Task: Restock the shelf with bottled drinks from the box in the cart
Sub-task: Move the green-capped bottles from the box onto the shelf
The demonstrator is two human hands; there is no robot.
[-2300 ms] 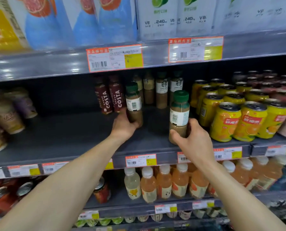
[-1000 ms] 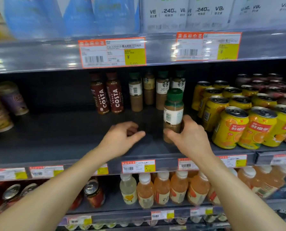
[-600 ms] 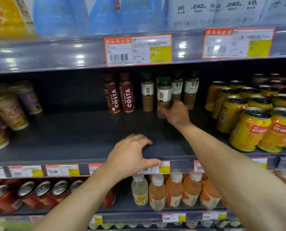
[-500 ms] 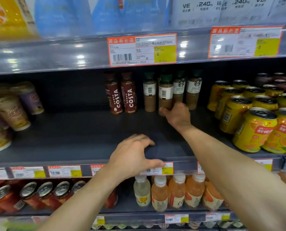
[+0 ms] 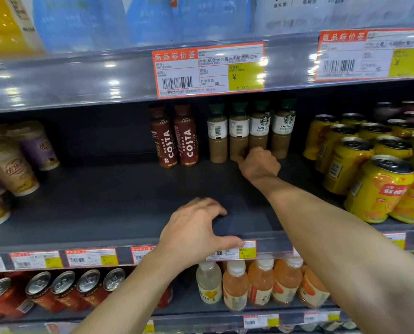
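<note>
**A:** Hand status?

**B:** Right hand [image 5: 259,165] is deep on the dark grey metal shelf [image 5: 104,201]. Fingers are curled round the base of a green-capped clear plastic coffee bottle [image 5: 239,127], thumb on its front. Left hand [image 5: 196,235] holds nothing. It's arched and slightly spread, with fingertips on the shelf deck at the front edge and the thumb along the orange-and-yellow price tag [image 5: 248,249].

**A:** Bottle position?

**B:** Upright at the back, barcode facing out, second in a row of four alike. Two Starbucks-logo bottles [image 5: 283,126] stand to its right, and the hand hides the nearer one's base. Two dark red Costa bottles [image 5: 174,138] are just left of the row. Yellow orange-drink cans [image 5: 377,186] are further right.
</note>
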